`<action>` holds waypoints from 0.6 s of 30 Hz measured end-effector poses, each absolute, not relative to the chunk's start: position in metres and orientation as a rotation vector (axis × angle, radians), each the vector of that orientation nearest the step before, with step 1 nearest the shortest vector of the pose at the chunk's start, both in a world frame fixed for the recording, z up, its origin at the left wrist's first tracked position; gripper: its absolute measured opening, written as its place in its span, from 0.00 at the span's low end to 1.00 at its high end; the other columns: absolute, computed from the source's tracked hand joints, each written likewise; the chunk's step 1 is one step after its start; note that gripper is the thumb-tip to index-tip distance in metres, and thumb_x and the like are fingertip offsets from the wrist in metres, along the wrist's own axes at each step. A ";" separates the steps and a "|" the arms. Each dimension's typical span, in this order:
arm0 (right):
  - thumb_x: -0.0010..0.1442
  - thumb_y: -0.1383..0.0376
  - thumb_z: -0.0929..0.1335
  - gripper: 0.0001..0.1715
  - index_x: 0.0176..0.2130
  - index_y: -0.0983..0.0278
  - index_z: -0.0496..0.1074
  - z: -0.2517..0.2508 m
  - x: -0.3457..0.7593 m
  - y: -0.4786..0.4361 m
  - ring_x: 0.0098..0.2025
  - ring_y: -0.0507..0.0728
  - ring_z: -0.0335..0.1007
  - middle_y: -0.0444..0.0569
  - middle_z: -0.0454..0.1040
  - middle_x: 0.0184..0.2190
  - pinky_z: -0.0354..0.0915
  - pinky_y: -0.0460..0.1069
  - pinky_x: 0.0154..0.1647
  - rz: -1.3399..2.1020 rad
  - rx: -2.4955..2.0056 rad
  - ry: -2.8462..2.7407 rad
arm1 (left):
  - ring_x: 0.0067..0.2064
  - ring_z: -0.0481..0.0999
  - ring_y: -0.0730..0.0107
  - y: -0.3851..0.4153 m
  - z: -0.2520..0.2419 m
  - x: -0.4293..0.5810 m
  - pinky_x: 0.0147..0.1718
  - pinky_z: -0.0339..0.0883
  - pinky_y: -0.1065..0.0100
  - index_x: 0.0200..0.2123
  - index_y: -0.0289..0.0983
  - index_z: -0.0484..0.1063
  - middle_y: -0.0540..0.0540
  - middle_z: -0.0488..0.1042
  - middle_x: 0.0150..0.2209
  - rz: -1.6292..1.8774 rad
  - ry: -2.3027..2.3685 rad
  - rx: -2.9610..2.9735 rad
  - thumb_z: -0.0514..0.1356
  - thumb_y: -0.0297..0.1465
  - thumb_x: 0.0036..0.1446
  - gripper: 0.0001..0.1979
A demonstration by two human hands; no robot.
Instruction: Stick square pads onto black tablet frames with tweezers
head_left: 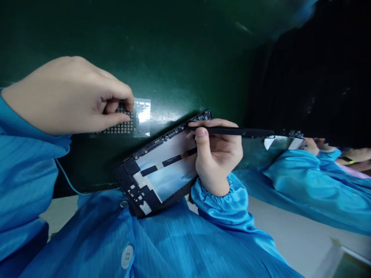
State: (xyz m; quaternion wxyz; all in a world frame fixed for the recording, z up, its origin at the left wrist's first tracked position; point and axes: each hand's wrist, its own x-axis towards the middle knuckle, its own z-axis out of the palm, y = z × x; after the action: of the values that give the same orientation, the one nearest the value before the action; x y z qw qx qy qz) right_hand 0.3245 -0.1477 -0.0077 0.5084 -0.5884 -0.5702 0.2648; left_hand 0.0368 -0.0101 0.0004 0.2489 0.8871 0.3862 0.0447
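Observation:
My left hand [72, 96] is curled with thumb and forefinger close together over a sheet of small grey square pads [123, 128] on clear film. Whether a pad is between these fingertips I cannot make out. My right hand [218, 150] is closed round slim black tweezers [243, 132], their tip over the upper edge of an opened tablet [171, 162]. The tablet lies tilted against my body at the table's edge, its silvery back panel, dark flex strip and black frame showing. The right palm covers part of its right side.
A dark green table [174, 58] spreads ahead, with black shadow at right. Along the right edge another person's blue sleeve [301, 166] and hands [311, 146] show beside a small striped sheet [296, 143]. A thin blue cord [68, 179] hangs by my left sleeve.

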 end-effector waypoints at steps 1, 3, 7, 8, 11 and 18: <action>0.73 0.68 0.72 0.08 0.51 0.57 0.76 -0.006 0.326 -0.149 0.49 0.57 0.87 0.47 0.84 0.45 0.82 0.56 0.54 0.623 -1.444 -1.405 | 0.42 0.83 0.72 -0.010 0.000 0.036 0.59 0.75 0.44 0.44 0.37 0.85 0.54 0.73 0.32 0.124 1.058 2.422 0.38 0.71 0.59 0.51; 0.73 0.67 0.73 0.08 0.51 0.57 0.77 0.001 0.327 -0.151 0.50 0.59 0.86 0.48 0.84 0.45 0.81 0.58 0.55 0.553 -1.537 -1.512 | 0.41 0.82 0.72 -0.010 0.000 0.037 0.60 0.75 0.41 0.43 0.36 0.85 0.54 0.73 0.31 0.135 1.059 2.408 0.39 0.70 0.59 0.51; 0.72 0.66 0.74 0.09 0.52 0.58 0.78 0.028 0.323 -0.139 0.51 0.60 0.85 0.49 0.84 0.46 0.80 0.59 0.56 0.543 -1.598 -1.672 | 0.43 0.84 0.62 -0.011 0.006 0.042 0.57 0.75 0.32 0.40 0.36 0.85 0.51 0.75 0.32 0.140 1.029 2.355 0.49 0.64 0.62 0.40; 0.72 0.65 0.74 0.09 0.51 0.57 0.78 0.034 0.320 -0.132 0.50 0.60 0.85 0.48 0.85 0.46 0.81 0.58 0.55 0.623 -1.558 -1.695 | 0.44 0.85 0.59 -0.011 0.009 0.045 0.58 0.74 0.30 0.39 0.35 0.85 0.51 0.75 0.32 0.122 1.038 2.322 0.56 0.58 0.63 0.33; 0.72 0.64 0.75 0.07 0.50 0.57 0.79 0.041 0.307 -0.105 0.50 0.58 0.86 0.46 0.86 0.46 0.82 0.55 0.55 0.951 -1.358 -1.842 | 0.50 0.85 0.53 -0.013 0.018 0.053 0.65 0.69 0.27 0.39 0.34 0.84 0.54 0.72 0.29 0.037 1.106 2.217 0.71 0.37 0.59 0.11; 0.73 0.59 0.74 0.09 0.49 0.61 0.80 0.015 0.285 -0.078 0.52 0.58 0.85 0.48 0.87 0.48 0.81 0.55 0.59 1.163 -1.181 -2.009 | 0.47 0.85 0.55 -0.015 0.026 0.061 0.63 0.76 0.32 0.40 0.40 0.86 0.55 0.73 0.29 -0.105 1.171 2.290 0.75 0.28 0.56 0.08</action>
State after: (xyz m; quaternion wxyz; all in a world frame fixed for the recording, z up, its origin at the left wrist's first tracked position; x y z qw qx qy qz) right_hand 0.2850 -0.0776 0.0151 0.2655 -0.4371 -0.7436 0.4307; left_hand 0.0608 -0.0150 0.0256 0.2802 0.8540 0.4367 -0.0390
